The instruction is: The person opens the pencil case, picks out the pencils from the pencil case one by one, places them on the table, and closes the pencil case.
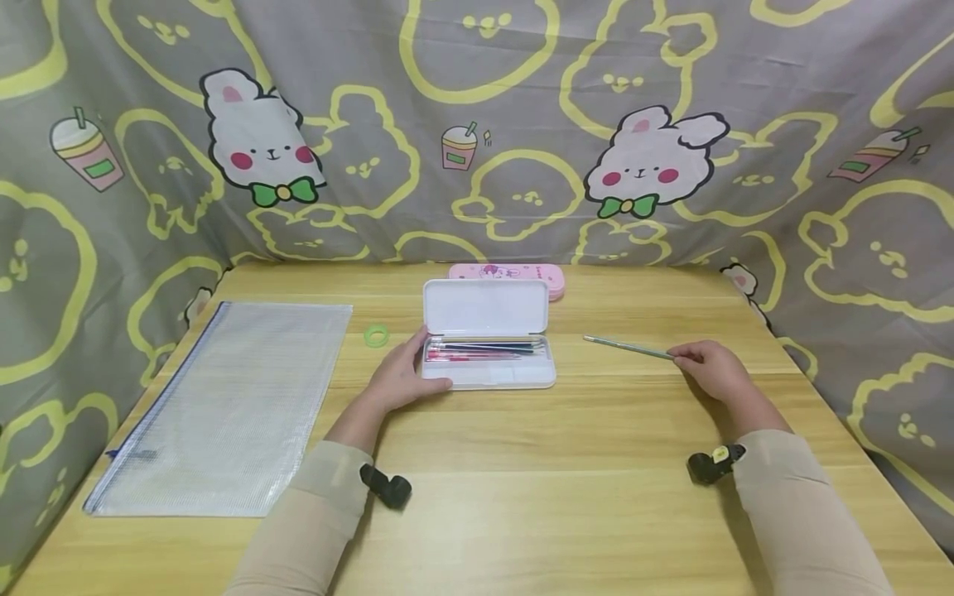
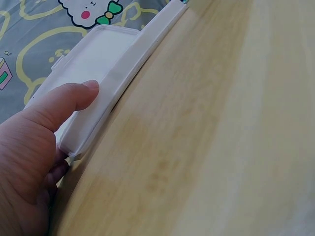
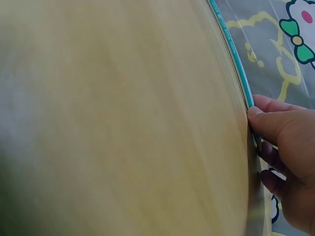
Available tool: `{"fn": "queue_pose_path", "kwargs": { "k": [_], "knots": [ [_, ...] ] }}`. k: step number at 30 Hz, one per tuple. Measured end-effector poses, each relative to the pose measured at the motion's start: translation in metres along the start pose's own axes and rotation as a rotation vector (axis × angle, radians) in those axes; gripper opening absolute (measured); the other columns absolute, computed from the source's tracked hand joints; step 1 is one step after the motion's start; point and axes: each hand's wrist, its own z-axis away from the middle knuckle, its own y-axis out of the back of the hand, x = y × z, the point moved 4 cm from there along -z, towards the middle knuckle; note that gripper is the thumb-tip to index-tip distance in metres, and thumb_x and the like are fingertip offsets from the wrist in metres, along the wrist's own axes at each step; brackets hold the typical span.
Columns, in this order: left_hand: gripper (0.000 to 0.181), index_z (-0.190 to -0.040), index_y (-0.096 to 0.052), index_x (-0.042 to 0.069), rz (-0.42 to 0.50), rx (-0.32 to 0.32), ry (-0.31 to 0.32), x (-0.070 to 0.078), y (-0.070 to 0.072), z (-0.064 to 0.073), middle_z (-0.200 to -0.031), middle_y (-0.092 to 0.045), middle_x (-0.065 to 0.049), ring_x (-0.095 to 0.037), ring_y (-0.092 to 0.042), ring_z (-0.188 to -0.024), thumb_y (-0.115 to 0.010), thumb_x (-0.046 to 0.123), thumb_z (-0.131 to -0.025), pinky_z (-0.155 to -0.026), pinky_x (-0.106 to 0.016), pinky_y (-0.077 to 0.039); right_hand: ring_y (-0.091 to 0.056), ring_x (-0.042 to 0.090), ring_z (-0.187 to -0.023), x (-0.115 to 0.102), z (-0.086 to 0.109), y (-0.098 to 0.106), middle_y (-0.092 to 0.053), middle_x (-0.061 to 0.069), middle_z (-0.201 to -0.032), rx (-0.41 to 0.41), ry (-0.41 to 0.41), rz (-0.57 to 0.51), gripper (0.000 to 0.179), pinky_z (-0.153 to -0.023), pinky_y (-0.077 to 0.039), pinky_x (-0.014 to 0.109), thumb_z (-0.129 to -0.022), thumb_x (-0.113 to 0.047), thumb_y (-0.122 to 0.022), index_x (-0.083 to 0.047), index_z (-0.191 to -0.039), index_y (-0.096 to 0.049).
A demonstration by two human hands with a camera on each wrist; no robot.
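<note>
An open white pencil case (image 1: 486, 307) lies mid-table with its lid raised at the back; several pencils and red-tinted pens (image 1: 477, 348) lie inside. My left hand (image 1: 397, 377) grips the case's left end, and the left wrist view has the thumb (image 2: 69, 101) over the front edge with fingers behind. Off to the right, my right hand (image 1: 714, 370) pinches one end of a slim teal pencil (image 1: 629, 346) between thumb and fingertips. That pencil points left toward the case, low over the table; whether it touches the wood, I cannot tell.
A clear mesh zip pouch (image 1: 231, 406) with a blue zip lies flat at the left. Between it and the case is a small green ring (image 1: 376, 335), possibly a tape roll. Behind the lid sits a pink case (image 1: 551, 277). Patterned cloth (image 1: 522, 124) encloses the table's back and sides.
</note>
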Motion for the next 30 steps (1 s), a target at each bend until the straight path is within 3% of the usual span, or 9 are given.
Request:
{"fn": "queue_pose_path", "kwargs": {
  "k": [9,14,18,24,30],
  "knots": [
    [0.114,-0.158,-0.016,0.011,0.003,0.002,0.009,-0.001,0.000,0.000,-0.161,-0.026,-0.017,-0.036,-0.026,-0.148,-0.082,0.045,-0.072,-0.122,-0.050,-0.023,-0.048,0.052,-0.122,0.001,0.000,0.000,-0.056,0.033,-0.128,-0.008,0.010,-0.007,0.037,-0.100,-0.038,0.063,-0.103,-0.021,-0.049,0.006,-0.126,-0.060],
    [0.114,-0.158,-0.016,0.011,0.005,0.003,0.006,-0.002,-0.001,-0.001,-0.161,-0.027,-0.017,-0.035,-0.026,-0.148,-0.082,0.045,-0.072,-0.122,-0.049,-0.023,-0.057,0.045,-0.108,-0.008,0.004,0.001,-0.062,0.030,-0.119,0.030,0.024,-0.029,0.041,-0.090,-0.047,0.054,-0.103,-0.025,-0.049,0.005,-0.130,-0.058],
    [0.113,-0.158,-0.017,0.010,0.005,0.010,-0.001,-0.001,0.000,-0.001,-0.160,-0.027,-0.018,-0.036,-0.027,-0.148,-0.082,0.045,-0.072,-0.121,-0.049,-0.024,-0.057,0.038,-0.103,-0.029,0.003,0.000,-0.062,0.027,-0.115,0.069,0.062,-0.058,0.041,-0.080,-0.047,0.044,-0.102,-0.027,-0.051,0.002,-0.130,-0.059],
    [0.114,-0.158,-0.016,0.010,0.009,0.008,0.001,-0.001,0.001,0.000,-0.161,-0.026,-0.017,-0.036,-0.026,-0.148,-0.082,0.046,-0.072,-0.122,-0.049,-0.023,-0.051,0.040,-0.115,-0.073,-0.006,-0.014,-0.056,0.027,-0.128,0.039,0.109,-0.127,0.040,-0.093,-0.045,0.055,-0.100,-0.028,-0.056,-0.002,-0.130,-0.060],
    [0.114,-0.158,-0.017,0.010,0.017,0.010,-0.006,0.001,0.000,0.000,-0.161,-0.026,-0.016,-0.035,-0.025,-0.149,-0.083,0.044,-0.071,-0.122,-0.048,-0.022,-0.055,0.037,-0.112,-0.121,-0.021,-0.038,-0.062,0.024,-0.122,0.040,0.224,-0.174,0.030,-0.098,-0.046,0.054,-0.096,-0.016,-0.061,0.000,-0.120,-0.067]
  ]
}}
